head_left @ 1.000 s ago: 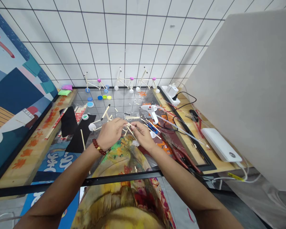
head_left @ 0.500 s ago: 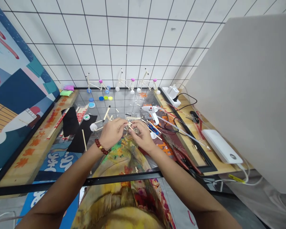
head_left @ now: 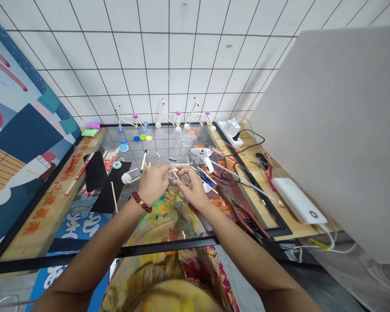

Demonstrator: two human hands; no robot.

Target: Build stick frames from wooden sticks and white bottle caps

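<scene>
My left hand (head_left: 155, 182), with a red bead bracelet at the wrist, and my right hand (head_left: 192, 187) meet over the middle of the glass table (head_left: 169, 143). Both pinch a small frame of thin wooden sticks (head_left: 176, 174) held between the fingertips. A white bottle cap seems to sit in the right hand's fingers, partly hidden. A stick piece with a white cap wheel (head_left: 126, 177) lies just left of my left hand. A white glue gun (head_left: 204, 155) lies just beyond my right hand.
Three finished stick bicycles (head_left: 169, 118) stand along the tiled wall. Coloured bottle caps (head_left: 139, 138), loose sticks (head_left: 108, 156) and black sheets (head_left: 95, 171) lie at the left. Red-handled pliers (head_left: 247, 216), cables, a power strip (head_left: 234, 132) and a white power bank (head_left: 295, 199) lie at the right.
My hands have drawn closer together around the stick frame, the right fingers curling in over it. The view has tilted slightly, so the table items appear lower.
</scene>
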